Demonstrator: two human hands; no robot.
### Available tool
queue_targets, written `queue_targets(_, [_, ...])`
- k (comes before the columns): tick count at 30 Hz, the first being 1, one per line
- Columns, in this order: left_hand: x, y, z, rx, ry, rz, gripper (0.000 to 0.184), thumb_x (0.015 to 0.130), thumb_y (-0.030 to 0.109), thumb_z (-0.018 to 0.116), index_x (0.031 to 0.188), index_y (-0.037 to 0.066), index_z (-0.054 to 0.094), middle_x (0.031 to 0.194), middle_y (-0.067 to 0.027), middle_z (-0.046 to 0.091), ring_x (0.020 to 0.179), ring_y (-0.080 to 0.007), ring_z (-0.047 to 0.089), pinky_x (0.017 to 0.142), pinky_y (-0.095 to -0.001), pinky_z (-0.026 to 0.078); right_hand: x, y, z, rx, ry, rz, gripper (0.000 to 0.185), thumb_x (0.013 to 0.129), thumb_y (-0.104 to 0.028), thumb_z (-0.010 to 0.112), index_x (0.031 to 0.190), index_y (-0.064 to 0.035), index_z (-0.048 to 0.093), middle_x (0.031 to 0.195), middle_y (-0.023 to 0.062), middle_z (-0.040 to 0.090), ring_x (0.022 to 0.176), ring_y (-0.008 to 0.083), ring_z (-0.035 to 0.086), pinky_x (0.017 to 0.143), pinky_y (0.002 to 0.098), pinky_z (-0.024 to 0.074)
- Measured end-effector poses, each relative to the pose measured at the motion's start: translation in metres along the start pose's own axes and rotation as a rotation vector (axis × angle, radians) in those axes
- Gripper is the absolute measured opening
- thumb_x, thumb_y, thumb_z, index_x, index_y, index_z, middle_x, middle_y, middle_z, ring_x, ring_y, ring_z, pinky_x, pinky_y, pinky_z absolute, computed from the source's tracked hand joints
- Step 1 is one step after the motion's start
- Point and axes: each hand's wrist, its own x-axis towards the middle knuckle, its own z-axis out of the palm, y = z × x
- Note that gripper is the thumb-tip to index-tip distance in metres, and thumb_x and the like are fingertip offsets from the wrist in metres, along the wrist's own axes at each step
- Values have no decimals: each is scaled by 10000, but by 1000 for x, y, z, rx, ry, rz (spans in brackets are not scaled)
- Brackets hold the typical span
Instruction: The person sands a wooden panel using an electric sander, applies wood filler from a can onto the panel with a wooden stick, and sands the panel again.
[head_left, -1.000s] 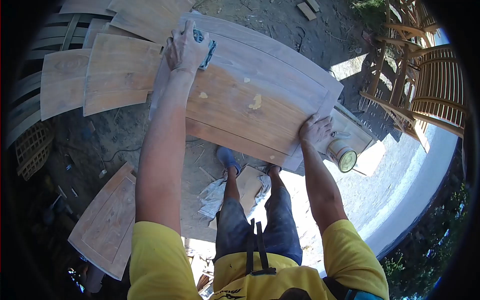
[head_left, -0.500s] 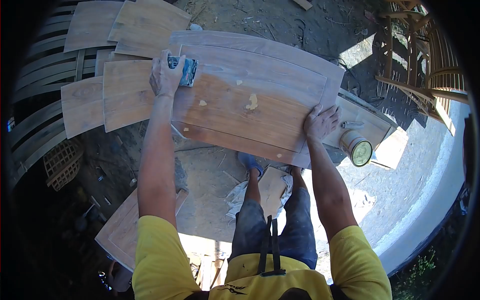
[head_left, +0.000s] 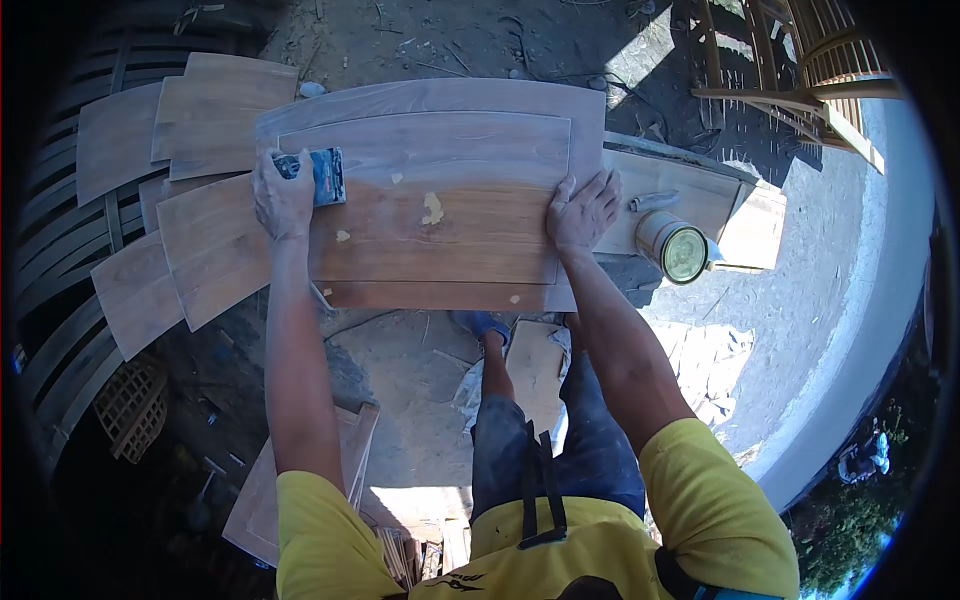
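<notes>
A wooden panel [head_left: 470,235] with an arched far edge lies in front of me, pale and dusty on its far part and browner nearer me. Several yellowish patches [head_left: 432,209] mark its surface. My left hand [head_left: 284,196] is wrapped round a blue and black sanding tool [head_left: 327,177], which rests on the panel's left side. Flat on the right edge of the panel lies my right hand [head_left: 583,211], fingers spread. Just right of that hand a tin can [head_left: 673,246] stands on a board [head_left: 690,198], with a small grey object [head_left: 654,201] beside it.
Several wooden panels [head_left: 215,240] overlap on dark slats at the left. Another panel [head_left: 262,500] leans at the lower left, near a woven basket [head_left: 133,408]. Wooden chair frames [head_left: 800,60] stand at the upper right. A cardboard piece [head_left: 535,365] lies between my feet.
The view has turned and shifted, so the panel now sits more level and further left. My left hand and the tool have come nearer me along the panel's left side. My right hand stays on the right edge.
</notes>
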Motion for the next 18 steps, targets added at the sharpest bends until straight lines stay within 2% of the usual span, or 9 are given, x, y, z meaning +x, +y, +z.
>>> queue_targets(1, [-12, 16, 1, -52, 15, 70, 508, 931, 509, 753, 1240, 123, 637, 1092, -198, 696, 1092, -425, 701, 896, -544, 560, 0, -2, 0, 18, -10, -8, 724, 1039, -424, 560, 1555, 53, 386, 1625, 278, 370, 1523, 458, 333, 1266, 574, 250])
queue_targets(8, [-48, 121, 1, -56, -230, 37, 551, 938, 512, 726, 1322, 129, 630, 1224, -220, 626, 1224, -451, 622, 935, -597, 557, -2, -3, -1, 25, 16, 10, 730, 1035, -421, 568, 1556, 56, 383, 1619, 278, 370, 1513, 458, 337, 1253, 574, 262])
queue_targets(13, [-90, 188, 10, -124, -282, 163, 558, 918, 514, 752, 1309, 134, 633, 1247, -211, 609, 1237, -444, 614, 932, -593, 566, 0, -1, -4, 41, 6, 12, 737, 1029, -418, 563, 1553, 65, 376, 1613, 297, 357, 1510, 478, 331, 1260, 584, 247])
queue_targets(15, [-107, 211, 11, -109, -286, 193, 524, 911, 512, 761, 1265, 146, 638, 1207, -180, 654, 1227, -424, 629, 923, -584, 560, 1, -1, -6, 39, 30, 18, 738, 1027, -418, 565, 1551, 66, 376, 1610, 302, 356, 1509, 482, 330, 1262, 587, 246])
queue_targets(18, [-127, 234, 17, -115, -303, 278, 524, 912, 516, 762, 1255, 140, 636, 1212, -183, 655, 1217, -419, 637, 922, -578, 561, -2, -3, -4, 76, 18, 30, 731, 1027, -414, 568, 1545, 67, 381, 1600, 310, 356, 1504, 502, 324, 1253, 610, 255])
